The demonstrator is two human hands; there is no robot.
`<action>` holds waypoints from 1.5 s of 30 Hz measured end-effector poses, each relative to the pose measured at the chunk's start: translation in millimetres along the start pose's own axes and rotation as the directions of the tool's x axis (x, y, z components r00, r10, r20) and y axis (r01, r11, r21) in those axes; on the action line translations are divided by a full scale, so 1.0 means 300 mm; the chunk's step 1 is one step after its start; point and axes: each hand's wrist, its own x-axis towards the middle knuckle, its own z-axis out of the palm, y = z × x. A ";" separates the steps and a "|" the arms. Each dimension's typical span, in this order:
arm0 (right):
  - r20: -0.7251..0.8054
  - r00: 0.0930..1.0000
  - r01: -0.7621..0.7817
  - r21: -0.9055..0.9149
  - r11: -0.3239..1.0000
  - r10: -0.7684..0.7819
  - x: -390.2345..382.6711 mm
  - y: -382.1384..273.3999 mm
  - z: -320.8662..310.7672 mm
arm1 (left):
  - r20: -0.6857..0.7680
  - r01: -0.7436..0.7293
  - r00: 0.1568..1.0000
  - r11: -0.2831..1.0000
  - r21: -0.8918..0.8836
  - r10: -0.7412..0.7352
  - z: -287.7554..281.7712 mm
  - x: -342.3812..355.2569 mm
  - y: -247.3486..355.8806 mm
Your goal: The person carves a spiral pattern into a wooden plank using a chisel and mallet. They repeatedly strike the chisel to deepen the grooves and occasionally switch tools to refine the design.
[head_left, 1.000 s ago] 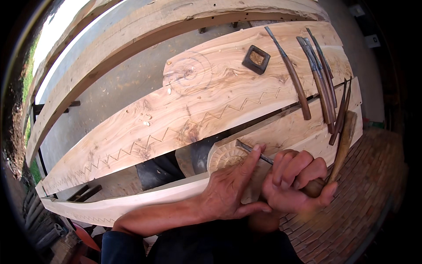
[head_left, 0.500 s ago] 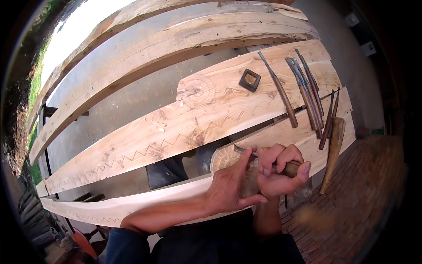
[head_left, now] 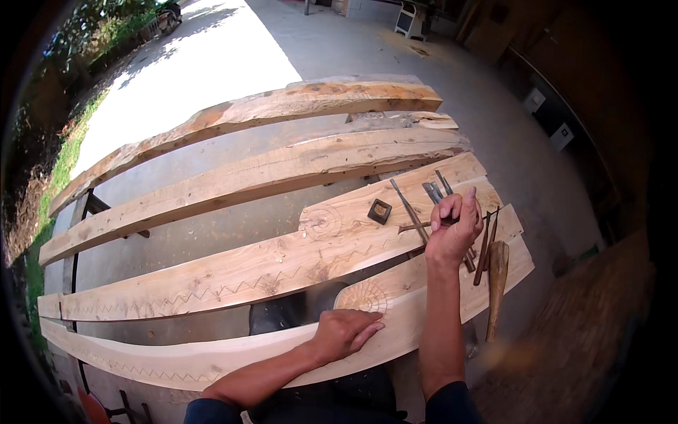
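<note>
My right hand (head_left: pixel 453 230) is raised over the planks at the right, its fingers wrapped round a carving gouge (head_left: pixel 415 227) whose blade points left. My left hand (head_left: pixel 346 333) rests on the nearest plank (head_left: pixel 268 348), holding nothing, its fingers partly bent and pointing right, a little apart. Just beyond those fingers is a round carved pattern (head_left: pixel 361 297) with a grid of cuts. On the middle plank (head_left: pixel 240 261), several carving tools lie near and partly behind my right hand, among them a slim chisel (head_left: pixel 407 205). A wooden mallet (head_left: pixel 498 283) lies across the nearest plank's right end.
A small dark square box (head_left: pixel 379 210) stands on the middle plank, near a drawn circle (head_left: pixel 321 221). Two rough beams (head_left: pixel 282 166) lie farther back. Gaps separate the planks. Concrete floor (head_left: pixel 332 42) stretches beyond, and a reddish object (head_left: pixel 92 408) shows at lower left.
My right hand has lifted the gouge off the carved round and moved it up toward the other tools. My left hand has let go of the blade and drawn back. The view has tilted up.
</note>
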 end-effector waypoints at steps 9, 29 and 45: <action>-0.106 0.988 -0.124 -0.114 0.986 0.112 0.241 0.198 0.169 | -0.041 -0.021 0.999 1.000 0.014 0.021 0.004 -0.036 0.004; 0.097 0.981 -0.143 -0.231 0.962 0.169 0.173 0.347 0.173 | -0.039 0.018 0.999 1.000 0.001 -0.018 0.017 -0.048 -0.023; 0.166 0.963 -0.157 -0.295 0.942 0.212 0.224 0.369 0.148 | -0.016 0.049 0.999 0.999 -0.009 -0.049 0.016 -0.044 -0.035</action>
